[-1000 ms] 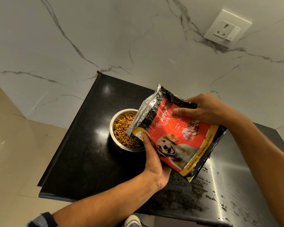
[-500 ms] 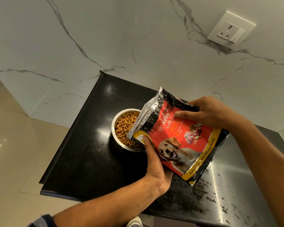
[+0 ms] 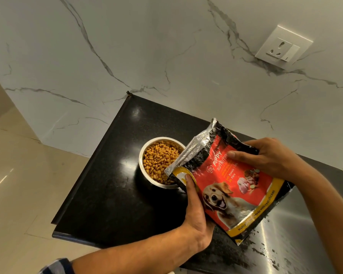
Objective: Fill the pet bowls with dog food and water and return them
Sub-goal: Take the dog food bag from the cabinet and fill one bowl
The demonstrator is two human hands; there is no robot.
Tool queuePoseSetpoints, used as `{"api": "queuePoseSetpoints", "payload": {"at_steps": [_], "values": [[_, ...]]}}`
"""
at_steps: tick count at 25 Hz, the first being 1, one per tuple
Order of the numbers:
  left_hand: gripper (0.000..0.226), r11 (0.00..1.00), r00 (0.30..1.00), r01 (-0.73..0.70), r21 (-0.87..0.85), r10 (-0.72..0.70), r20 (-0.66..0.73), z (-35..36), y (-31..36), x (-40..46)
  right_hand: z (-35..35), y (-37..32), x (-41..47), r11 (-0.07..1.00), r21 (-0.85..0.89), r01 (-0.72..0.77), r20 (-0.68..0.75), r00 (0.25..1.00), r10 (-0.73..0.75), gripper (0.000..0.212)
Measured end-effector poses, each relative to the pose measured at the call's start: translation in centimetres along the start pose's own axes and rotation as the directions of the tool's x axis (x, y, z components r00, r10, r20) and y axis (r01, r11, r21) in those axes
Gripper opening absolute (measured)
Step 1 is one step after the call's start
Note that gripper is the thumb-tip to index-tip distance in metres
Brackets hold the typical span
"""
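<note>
The fingers [image 3: 238,155] of the right hand [image 3: 269,156] curl over the upper edge of the dog food bag [image 3: 232,186], the thumb laid flat across its red front and the rest wrapped behind the black top. The left hand [image 3: 196,212] grips the bag's lower near edge, its thumb [image 3: 189,181] pressed along the yellow patch by the mouth, while its other fingers are hidden behind the bag, so how they lie cannot be told. The bag is held tilted between both hands, its torn silver mouth pointing down and to the left, over the near-right rim of the steel bowl [image 3: 145,171]. The bowl stands on the black worktop [image 3: 107,194], toward its left end, and is filled with brown kibble [image 3: 159,161] up near the rim. The bag's front shows a golden dog and the word PUPPY. To the right, the worktop gives way to a shiny steel surface [image 3: 297,230] flecked with dark specks. Behind rises a white marble wall [image 3: 147,46] with grey veins, carrying a white socket [image 3: 283,47] at the upper right. A pale tiled floor [image 3: 14,184] lies to the left.
</note>
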State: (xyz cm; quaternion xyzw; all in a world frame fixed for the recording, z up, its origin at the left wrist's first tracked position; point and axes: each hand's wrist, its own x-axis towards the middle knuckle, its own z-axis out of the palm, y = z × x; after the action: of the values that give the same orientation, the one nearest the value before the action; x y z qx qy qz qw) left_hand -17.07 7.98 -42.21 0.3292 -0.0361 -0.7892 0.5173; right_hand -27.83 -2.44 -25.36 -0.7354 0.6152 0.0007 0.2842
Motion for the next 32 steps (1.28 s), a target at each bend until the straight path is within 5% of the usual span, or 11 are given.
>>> {"api": "queuePoseSetpoints", "payload": {"at_steps": [32], "values": [[0.101,0.998,0.999,0.04,-0.042,-0.039,0.02,1.0,-0.4,-1.1,-0.1,1.0,-0.3,0.999,-0.003,0.033,0.033,0.999,-0.033,0.034]]}}
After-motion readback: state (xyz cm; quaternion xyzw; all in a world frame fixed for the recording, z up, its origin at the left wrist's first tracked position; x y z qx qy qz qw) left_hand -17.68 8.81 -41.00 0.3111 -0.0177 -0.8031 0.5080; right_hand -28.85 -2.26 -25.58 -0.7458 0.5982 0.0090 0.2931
